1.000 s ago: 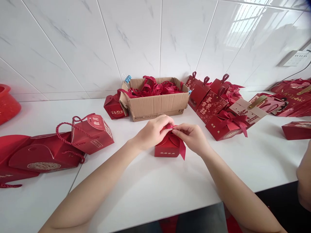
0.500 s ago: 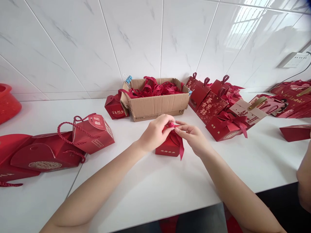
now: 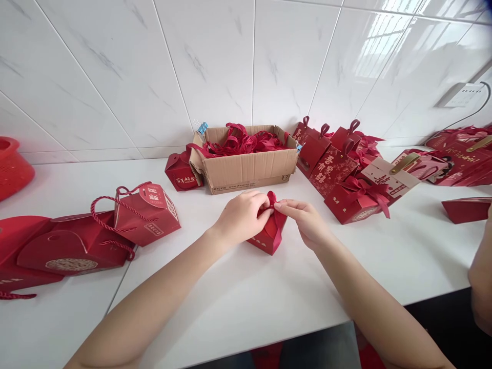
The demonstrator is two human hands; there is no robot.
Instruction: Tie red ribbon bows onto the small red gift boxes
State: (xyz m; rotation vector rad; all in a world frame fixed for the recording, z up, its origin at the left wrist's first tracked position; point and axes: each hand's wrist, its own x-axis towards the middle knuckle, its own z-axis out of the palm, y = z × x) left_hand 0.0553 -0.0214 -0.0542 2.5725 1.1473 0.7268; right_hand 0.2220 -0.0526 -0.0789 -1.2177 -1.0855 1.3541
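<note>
The left hand [image 3: 243, 216], fingers curled, and right hand [image 3: 303, 218], fingertips pinched, gripped the ribbon [image 3: 271, 199] on the small box [image 3: 265, 241]. A bow-topped box [image 3: 351, 205] sat at its two o'clock.

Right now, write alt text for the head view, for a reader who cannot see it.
A person's left hand and right hand pinch red ribbon atop a small red box on a white table. Behind it, a cardboard box holds a heap of ribbons, and more gift boxes sit on both sides, before a tiled wall.
</note>
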